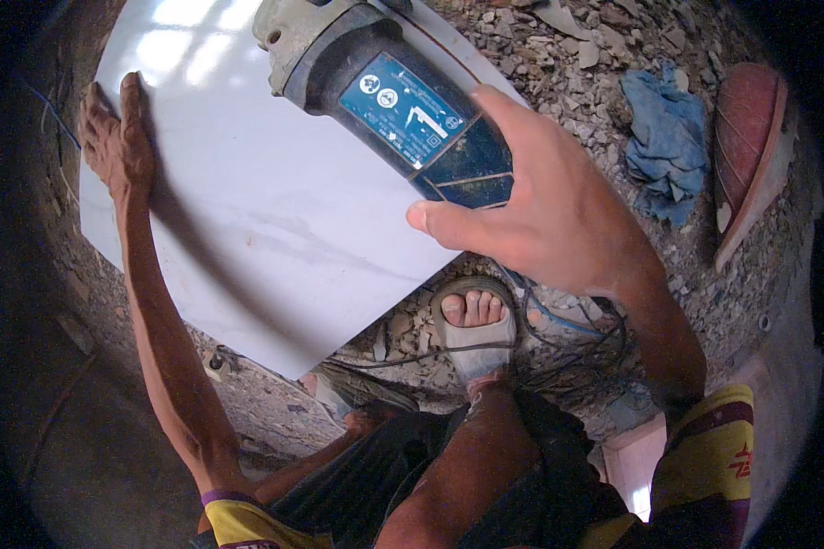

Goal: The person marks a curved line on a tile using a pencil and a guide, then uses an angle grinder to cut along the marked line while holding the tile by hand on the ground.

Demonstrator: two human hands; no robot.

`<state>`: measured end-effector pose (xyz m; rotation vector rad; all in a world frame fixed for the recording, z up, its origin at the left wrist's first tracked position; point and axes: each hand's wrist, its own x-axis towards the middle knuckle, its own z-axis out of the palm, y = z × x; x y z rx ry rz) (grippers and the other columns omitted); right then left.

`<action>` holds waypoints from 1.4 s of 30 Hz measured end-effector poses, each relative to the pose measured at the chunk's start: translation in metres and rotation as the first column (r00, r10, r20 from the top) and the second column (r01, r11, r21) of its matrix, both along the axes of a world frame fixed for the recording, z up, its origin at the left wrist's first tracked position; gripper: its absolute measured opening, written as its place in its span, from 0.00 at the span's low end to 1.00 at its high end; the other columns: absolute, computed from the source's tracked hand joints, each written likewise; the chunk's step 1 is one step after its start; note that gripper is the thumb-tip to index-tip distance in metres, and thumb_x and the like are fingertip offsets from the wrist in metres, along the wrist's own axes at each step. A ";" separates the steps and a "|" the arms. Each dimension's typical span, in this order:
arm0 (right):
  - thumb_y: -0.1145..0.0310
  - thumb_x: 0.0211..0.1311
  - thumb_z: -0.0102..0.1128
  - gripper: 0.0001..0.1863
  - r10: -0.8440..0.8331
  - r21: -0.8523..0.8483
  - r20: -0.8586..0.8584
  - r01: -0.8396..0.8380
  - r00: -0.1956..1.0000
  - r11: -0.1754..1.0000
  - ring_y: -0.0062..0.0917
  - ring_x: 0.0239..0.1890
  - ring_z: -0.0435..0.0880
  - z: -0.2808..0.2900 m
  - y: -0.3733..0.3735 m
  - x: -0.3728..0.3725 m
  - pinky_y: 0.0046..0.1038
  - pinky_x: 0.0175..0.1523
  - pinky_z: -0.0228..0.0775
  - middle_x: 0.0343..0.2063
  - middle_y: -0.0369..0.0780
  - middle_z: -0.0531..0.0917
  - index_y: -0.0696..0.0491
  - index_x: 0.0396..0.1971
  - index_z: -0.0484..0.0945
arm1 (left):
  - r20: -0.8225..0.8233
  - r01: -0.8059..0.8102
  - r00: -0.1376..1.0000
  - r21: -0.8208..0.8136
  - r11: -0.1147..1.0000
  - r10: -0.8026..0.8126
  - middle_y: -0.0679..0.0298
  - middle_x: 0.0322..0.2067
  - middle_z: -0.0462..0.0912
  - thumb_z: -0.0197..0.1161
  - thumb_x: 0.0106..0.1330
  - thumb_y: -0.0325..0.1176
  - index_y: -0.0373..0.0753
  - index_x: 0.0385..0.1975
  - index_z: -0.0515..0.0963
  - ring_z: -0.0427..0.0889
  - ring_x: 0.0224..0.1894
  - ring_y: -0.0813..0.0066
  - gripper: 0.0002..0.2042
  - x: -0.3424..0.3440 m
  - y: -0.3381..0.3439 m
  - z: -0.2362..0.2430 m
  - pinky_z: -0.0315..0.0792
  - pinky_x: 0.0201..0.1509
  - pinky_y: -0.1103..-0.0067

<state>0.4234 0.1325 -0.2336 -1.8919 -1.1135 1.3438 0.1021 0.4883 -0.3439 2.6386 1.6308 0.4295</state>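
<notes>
My right hand [563, 197] is wrapped round the rear of a blue angle grinder [467, 156], thumb on the near side and fingers on the far side. The grinder's grey metal head [307, 41] points to the upper left, and its front end runs out of the picture. Beneath it lies a large glossy white tile [265, 247] with faint grey veining and an angled near corner. My left hand [119, 146] rests at the tile's left edge. Its visible fingers are stretched out and apart; some are hard to make out against the dark ground.
Broken rubble [595, 69] covers the ground. On the right lie a crumpled blue cloth [664, 137] and a dark red rounded object [746, 137] with a pale edge. Dark cables [581, 352] coil near my sandalled foot [476, 325], and one crosses in front of it.
</notes>
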 end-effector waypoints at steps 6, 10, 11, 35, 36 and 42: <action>0.56 0.61 0.83 0.34 0.010 0.027 0.025 -0.011 1.000 1.000 0.31 0.40 0.88 0.000 -0.009 0.001 0.35 0.50 0.81 0.40 0.47 0.87 0.63 0.58 0.77 | 0.008 -0.004 1.000 -0.004 1.000 0.004 0.45 0.84 0.59 0.47 0.76 0.77 0.38 0.85 0.60 0.50 0.88 0.48 0.51 0.002 -0.001 0.000 0.39 0.90 0.57; 0.57 0.62 0.83 0.33 -0.006 -0.033 -0.039 0.005 0.999 0.999 0.30 0.41 0.88 0.003 -0.010 0.001 0.35 0.51 0.81 0.40 0.47 0.87 0.62 0.58 0.78 | 0.005 -0.001 1.000 0.004 1.000 0.001 0.45 0.84 0.59 0.47 0.76 0.78 0.38 0.85 0.60 0.51 0.87 0.49 0.52 -0.001 0.000 -0.001 0.40 0.89 0.57; 0.58 0.62 0.83 0.33 0.002 -0.027 -0.023 -0.002 1.000 1.000 0.30 0.41 0.88 0.003 -0.009 0.001 0.35 0.51 0.81 0.40 0.47 0.87 0.62 0.57 0.78 | 0.014 0.003 1.000 0.005 1.000 -0.003 0.45 0.84 0.59 0.47 0.75 0.78 0.39 0.85 0.60 0.51 0.87 0.49 0.52 -0.001 0.002 0.000 0.41 0.89 0.57; 0.58 0.61 0.83 0.33 -0.004 -0.064 0.026 0.005 1.000 0.998 0.30 0.40 0.87 0.009 -0.030 0.002 0.35 0.50 0.80 0.39 0.47 0.87 0.62 0.57 0.78 | -0.010 0.008 1.000 0.021 1.000 -0.007 0.44 0.83 0.61 0.47 0.77 0.77 0.37 0.84 0.61 0.53 0.87 0.48 0.51 -0.001 0.004 -0.005 0.43 0.89 0.56; 0.58 0.61 0.83 0.33 -0.001 -0.056 0.018 0.002 1.000 0.998 0.30 0.40 0.87 0.008 -0.029 0.001 0.35 0.50 0.80 0.39 0.47 0.87 0.62 0.57 0.78 | -0.015 0.008 1.000 0.024 1.000 -0.008 0.44 0.83 0.61 0.47 0.77 0.77 0.37 0.84 0.61 0.53 0.87 0.48 0.51 -0.005 0.007 -0.005 0.43 0.89 0.56; 0.58 0.62 0.82 0.33 -0.009 -0.025 -0.025 0.009 1.000 1.000 0.31 0.42 0.87 0.005 -0.021 0.003 0.35 0.52 0.80 0.41 0.47 0.87 0.62 0.58 0.78 | -0.044 -0.003 0.999 0.051 0.999 0.005 0.45 0.83 0.61 0.47 0.77 0.76 0.37 0.84 0.61 0.53 0.87 0.48 0.50 0.000 0.006 -0.002 0.43 0.89 0.57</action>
